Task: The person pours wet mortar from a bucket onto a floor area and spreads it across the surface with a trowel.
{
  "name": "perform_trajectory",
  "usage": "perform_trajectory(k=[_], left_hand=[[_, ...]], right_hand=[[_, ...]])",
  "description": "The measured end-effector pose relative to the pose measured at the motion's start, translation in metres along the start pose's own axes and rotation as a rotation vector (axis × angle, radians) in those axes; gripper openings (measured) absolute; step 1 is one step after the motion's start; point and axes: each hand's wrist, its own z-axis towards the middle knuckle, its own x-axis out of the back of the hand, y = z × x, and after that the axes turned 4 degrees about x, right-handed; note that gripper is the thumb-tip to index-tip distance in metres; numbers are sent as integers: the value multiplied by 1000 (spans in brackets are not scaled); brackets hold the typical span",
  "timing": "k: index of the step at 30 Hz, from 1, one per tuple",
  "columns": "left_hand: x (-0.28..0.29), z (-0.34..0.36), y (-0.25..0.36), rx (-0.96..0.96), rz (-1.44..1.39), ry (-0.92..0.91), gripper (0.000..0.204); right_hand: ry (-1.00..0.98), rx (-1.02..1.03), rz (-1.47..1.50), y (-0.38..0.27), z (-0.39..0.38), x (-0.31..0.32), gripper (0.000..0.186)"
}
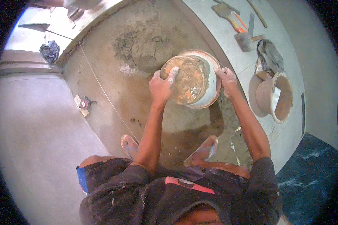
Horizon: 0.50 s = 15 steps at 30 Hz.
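Observation:
A pale plastic bucket (210, 86) is upended between my hands, its dirty, mud-caked bottom (186, 80) turned up toward me. My left hand (161, 84) grips the left edge of that bottom, thumb lying on top. The fingers of my right hand (225, 78) are wrapped round the rim on the right side. Just beyond the bucket, a heap of grey, damp sand or mortar (142, 45) lies on the rough floor. My sandalled feet show below, on either side.
A ledge (240, 60) on the right holds a brush (222, 13), other tools, a dusty grey lump (268, 56) and another bucket (281, 97). At left are a tape measure (85, 103), a taut string across the floor and a dark plastic bag (49, 51) near a pale slab.

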Motion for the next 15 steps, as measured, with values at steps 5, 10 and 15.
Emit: perform_trajectory(k=[5, 10, 15], left_hand=[[14, -12, 22, -79, 268, 38, 72], [-20, 13, -15, -141, 422, 176, 78], [28, 1, 35, -97, 230, 141, 78]], right_hand=[[16, -120, 129, 4, -24, -10, 28], [-89, 33, -173, 64, 15, -1, 23], [-82, -85, -135, -29, -11, -10, 31]])
